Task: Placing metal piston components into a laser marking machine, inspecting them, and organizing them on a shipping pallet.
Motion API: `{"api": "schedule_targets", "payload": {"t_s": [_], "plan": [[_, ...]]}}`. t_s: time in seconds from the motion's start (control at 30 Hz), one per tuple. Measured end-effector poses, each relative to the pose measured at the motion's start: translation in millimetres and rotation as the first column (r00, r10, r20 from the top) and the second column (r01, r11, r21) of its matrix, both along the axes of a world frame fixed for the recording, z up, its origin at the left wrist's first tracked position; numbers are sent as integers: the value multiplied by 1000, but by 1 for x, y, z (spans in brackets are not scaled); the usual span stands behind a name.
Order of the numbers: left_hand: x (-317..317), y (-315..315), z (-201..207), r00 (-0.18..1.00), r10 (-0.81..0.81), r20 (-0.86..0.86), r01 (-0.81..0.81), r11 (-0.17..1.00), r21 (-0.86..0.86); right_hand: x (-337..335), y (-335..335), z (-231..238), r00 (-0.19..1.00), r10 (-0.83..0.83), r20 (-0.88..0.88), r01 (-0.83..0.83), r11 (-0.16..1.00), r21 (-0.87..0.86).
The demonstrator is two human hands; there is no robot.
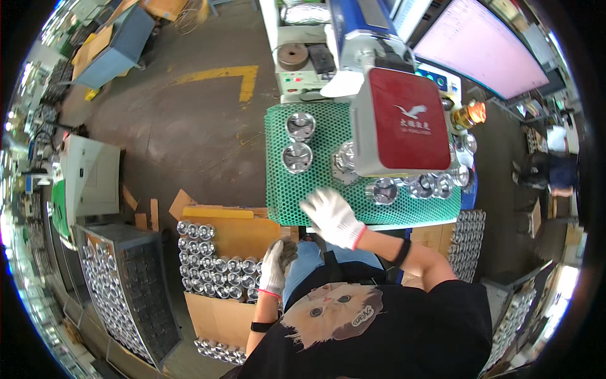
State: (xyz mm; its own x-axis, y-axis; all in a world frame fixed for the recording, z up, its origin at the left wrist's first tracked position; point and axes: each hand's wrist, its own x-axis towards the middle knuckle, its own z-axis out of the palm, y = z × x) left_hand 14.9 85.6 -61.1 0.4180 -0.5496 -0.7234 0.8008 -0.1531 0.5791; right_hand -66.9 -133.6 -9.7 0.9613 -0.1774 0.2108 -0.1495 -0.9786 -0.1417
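Seemingly midway, finished and unfinished indistinguishable: shiny silver metal pistons (297,157) stand left and front of the boxy red-and-grey machine head (409,120); front-left of it, white-gloved right hand (331,218) spread, white-gloved left hand (274,268) unclear

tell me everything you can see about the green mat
The green mat lies flat, roughly rectangular, covered in small, closely spaced holes; it looks like rubber or plastic. Shiny round metal parts rest on it, two toward the left, others toward the middle and right. A red-topped machine head overhangs it, hiding some. The gloved right hand is over its near edge; whether they touch is unclear.
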Motion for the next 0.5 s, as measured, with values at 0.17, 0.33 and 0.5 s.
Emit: {"api": "schedule_targets", "payload": {"t_s": [0.17,0.33,0.5], "plan": [[12,-17,6,994,-88,67,90,996,-22,-100,-38,15,900,-282,-332,358,914,192],[15,-32,17,978,-191,85,193,981,-25,-128,-69,-35,891,-357,-281,333,934,-132],[9,-2,17,975,-208,76,215,971,-108,-103,-34,-19,907,-319,-274,351,933,76]]}}
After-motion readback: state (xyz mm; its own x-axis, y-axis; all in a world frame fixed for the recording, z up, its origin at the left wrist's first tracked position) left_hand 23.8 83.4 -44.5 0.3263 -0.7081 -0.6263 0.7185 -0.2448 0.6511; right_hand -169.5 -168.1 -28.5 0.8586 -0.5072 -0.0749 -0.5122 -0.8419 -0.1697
